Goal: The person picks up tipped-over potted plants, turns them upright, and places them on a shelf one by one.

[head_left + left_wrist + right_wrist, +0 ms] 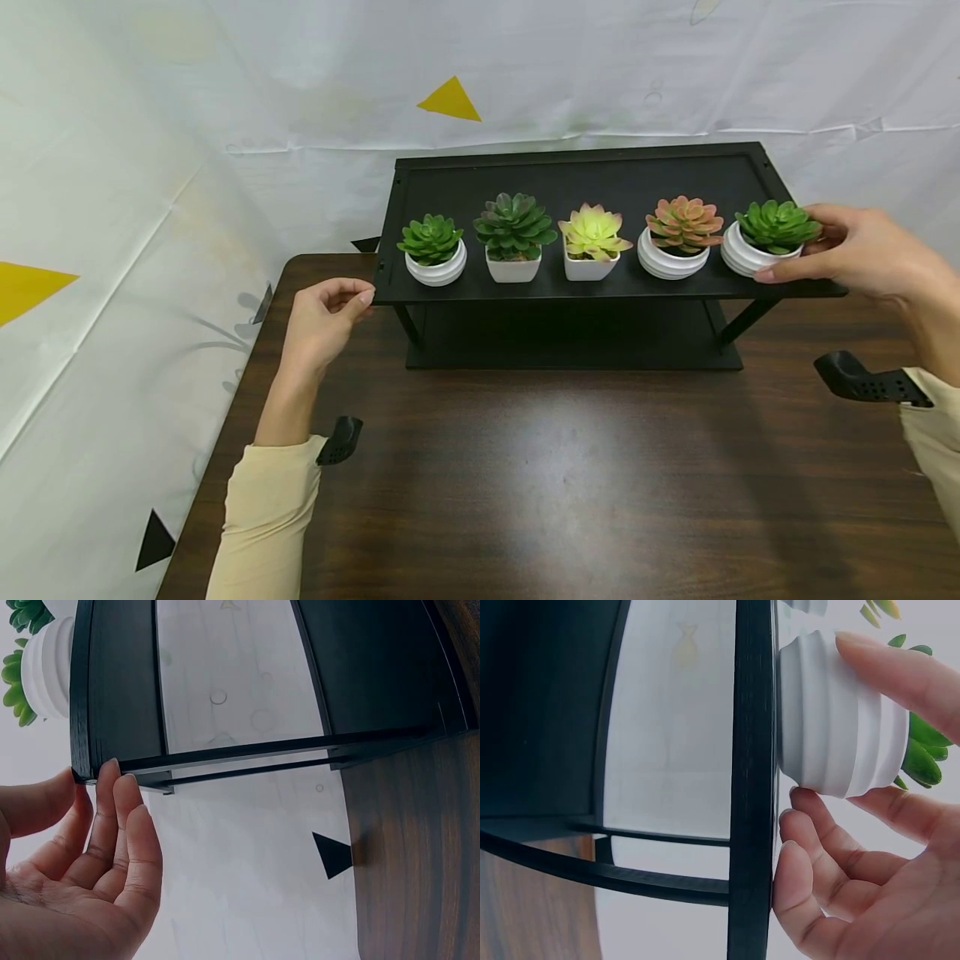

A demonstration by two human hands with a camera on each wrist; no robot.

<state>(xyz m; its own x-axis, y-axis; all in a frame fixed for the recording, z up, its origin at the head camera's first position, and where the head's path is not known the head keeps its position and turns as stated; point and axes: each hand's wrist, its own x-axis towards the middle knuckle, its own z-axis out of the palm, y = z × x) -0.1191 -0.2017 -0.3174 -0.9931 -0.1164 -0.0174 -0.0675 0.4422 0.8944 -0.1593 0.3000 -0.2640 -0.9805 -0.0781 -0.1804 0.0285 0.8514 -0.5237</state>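
A black two-tier shelf stands on the table. My left hand pinches the front left corner of its upper board between thumb and fingers, as the left wrist view also shows. At the right end of that board, my right hand grips a green potted succulent by its ribbed round white pot. In the right wrist view the thumb lies on one side of the pot and fingers on the other, with the pot's base against the board. An orange succulent in a white pot stands just left of it.
Further left along the upper board stand a yellow-green succulent, a dark green succulent and a small green succulent, all in white pots. The lower board lies beneath. Brown wooden table extends in front; white sheeting hangs behind.
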